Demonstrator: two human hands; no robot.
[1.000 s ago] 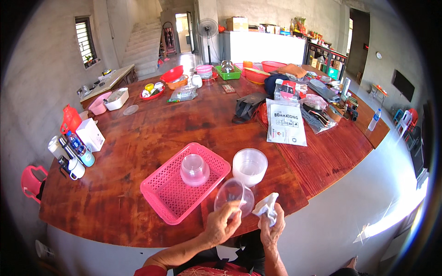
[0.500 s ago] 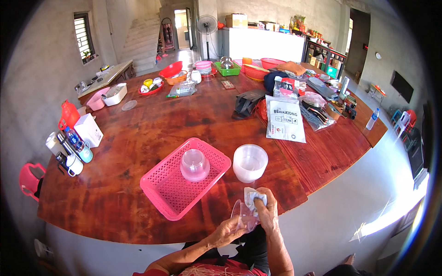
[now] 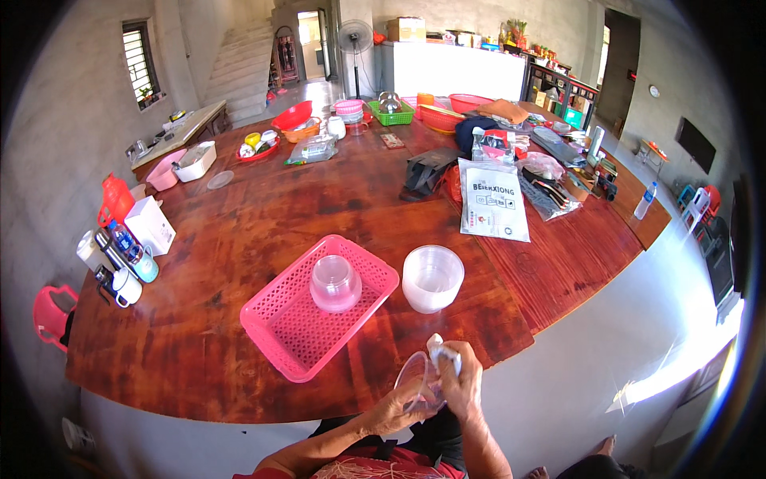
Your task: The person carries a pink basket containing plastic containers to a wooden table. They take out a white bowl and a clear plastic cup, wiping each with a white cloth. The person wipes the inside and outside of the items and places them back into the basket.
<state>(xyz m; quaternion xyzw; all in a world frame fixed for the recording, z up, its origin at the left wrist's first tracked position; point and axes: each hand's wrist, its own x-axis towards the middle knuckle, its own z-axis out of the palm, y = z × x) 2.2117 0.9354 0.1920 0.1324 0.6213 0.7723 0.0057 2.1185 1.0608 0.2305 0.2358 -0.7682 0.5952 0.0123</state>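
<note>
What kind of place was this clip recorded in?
Probably a home's big common room used for kitchen chores: a long wooden table crowded with plastic basins and baskets, a staircase at the back, and a standing fan beside a doorway.

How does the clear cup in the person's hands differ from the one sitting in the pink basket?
The clear cup in the hands is held off the table at its near edge, tilted on its side, with a white cloth pressed into it by the right hand while the left hand grips it. The cup in the pink basket stands upside down, untouched, inside the basket. Both are small, clear plastic cups.
</note>
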